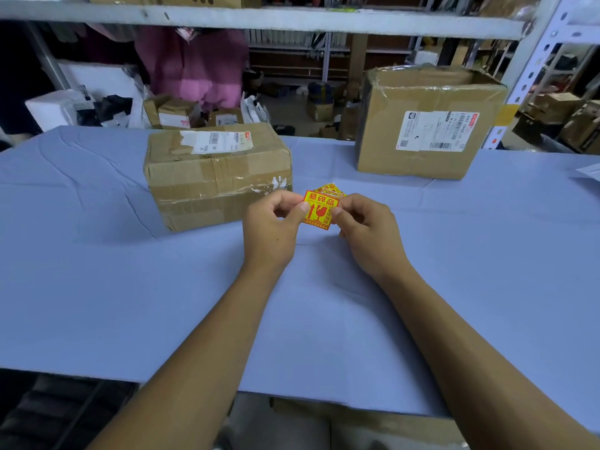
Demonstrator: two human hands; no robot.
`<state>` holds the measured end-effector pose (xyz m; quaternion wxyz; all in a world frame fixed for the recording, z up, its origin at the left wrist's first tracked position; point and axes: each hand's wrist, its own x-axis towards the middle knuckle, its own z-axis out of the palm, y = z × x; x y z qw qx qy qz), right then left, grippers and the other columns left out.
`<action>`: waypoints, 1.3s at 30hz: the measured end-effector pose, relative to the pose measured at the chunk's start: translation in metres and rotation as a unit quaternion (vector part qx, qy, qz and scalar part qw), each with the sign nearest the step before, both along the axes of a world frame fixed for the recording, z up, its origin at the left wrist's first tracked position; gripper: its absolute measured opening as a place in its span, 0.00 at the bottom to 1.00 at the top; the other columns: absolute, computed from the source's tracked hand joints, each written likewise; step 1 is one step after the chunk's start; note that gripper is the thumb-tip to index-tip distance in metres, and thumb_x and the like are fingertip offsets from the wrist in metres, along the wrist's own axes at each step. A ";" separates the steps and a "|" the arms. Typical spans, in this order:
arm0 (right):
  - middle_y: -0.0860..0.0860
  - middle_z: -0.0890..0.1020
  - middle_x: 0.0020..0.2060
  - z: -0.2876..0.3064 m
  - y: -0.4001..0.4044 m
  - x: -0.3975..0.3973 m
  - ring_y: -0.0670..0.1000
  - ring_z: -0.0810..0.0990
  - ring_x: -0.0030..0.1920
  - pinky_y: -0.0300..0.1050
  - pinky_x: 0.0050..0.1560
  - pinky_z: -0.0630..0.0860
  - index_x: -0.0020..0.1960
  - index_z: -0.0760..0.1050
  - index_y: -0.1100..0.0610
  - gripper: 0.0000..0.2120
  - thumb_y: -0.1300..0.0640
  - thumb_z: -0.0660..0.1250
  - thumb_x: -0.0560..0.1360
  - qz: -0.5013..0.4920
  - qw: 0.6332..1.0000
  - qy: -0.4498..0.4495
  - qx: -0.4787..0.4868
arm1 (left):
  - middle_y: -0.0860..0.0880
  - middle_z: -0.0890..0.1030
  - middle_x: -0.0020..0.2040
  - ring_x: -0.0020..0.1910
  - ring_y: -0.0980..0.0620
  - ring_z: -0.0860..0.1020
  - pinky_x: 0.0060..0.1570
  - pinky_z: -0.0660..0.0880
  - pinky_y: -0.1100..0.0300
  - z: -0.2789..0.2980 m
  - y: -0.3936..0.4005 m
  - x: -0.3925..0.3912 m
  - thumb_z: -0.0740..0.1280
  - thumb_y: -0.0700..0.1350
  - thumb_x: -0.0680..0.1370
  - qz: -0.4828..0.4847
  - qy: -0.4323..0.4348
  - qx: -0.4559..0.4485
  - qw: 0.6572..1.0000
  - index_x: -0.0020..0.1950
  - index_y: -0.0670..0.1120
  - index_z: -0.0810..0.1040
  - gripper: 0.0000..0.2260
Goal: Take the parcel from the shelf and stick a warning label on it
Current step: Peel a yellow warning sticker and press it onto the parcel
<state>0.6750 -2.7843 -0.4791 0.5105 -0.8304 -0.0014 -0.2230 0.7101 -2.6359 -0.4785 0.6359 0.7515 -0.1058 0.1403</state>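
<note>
Both hands, left and right, pinch the label just right of the parcel, which lies lengthwise along the table's far edge, nearer the left hand.

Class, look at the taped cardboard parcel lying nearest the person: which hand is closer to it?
Left. The left hand sits just off the parcel, at its near right corner; the right hand is farther right, beyond the warning label.

A wide flat surface draped in creased pale blue cloth carries two boxes; a low, taped brown cardboard parcel with a white shipping label lies left of centre; a taller brown cardboard box stands far right, well apart.
</note>
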 end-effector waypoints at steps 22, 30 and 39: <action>0.47 0.81 0.52 -0.001 0.058 0.067 0.41 0.77 0.50 0.27 0.46 0.69 0.41 0.80 0.53 0.05 0.54 0.71 0.75 -0.025 0.999 -0.028 -0.023 | 0.54 0.86 0.38 0.41 0.52 0.83 0.42 0.80 0.51 0.006 0.038 0.021 0.73 0.49 0.73 0.222 0.004 0.061 0.973 0.41 0.51 0.84 0.03; 0.46 0.79 0.47 0.003 0.062 0.064 0.35 0.76 0.43 0.25 0.44 0.69 0.41 0.81 0.51 0.04 0.52 0.72 0.74 -0.036 0.998 -0.017 -0.046 | 0.53 0.86 0.40 0.42 0.52 0.83 0.43 0.80 0.51 0.004 0.041 0.018 0.72 0.49 0.74 0.232 0.007 0.061 0.971 0.42 0.50 0.84 0.04; 0.47 0.81 0.46 0.008 0.067 0.064 0.38 0.76 0.41 0.28 0.44 0.68 0.38 0.82 0.53 0.08 0.51 0.72 0.74 -0.057 0.997 -0.001 -0.051 | 0.54 0.86 0.39 0.43 0.50 0.83 0.43 0.79 0.50 0.004 0.042 0.020 0.72 0.50 0.74 0.245 0.006 0.062 0.967 0.41 0.51 0.83 0.05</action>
